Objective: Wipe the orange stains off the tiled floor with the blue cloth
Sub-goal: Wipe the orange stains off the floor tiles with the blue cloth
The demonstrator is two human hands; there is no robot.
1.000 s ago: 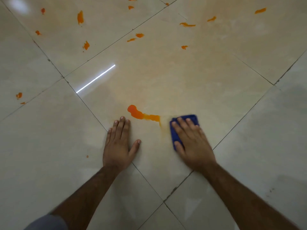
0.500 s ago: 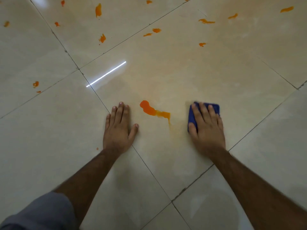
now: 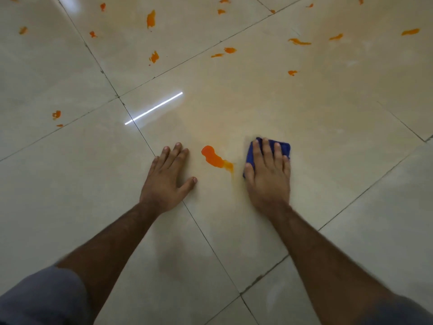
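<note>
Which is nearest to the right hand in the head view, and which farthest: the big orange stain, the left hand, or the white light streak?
1. Big orange stain, just left of the right hand.
2. Left hand, beyond the stain.
3. White light streak, farther up-left on the floor.

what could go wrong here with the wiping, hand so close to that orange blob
1. The left hand lies flat on the tiled floor right beside the big orange stain; a sideways sweep of the blue cloth could push paint onto its fingers.
2. A pale orange film already surrounds the stain, so the small cloth under the right hand may smear rather than lift.
3. Many smaller orange spots lie farther off, so reaching them means leaning over a glossy, possibly slippery floor.
</note>
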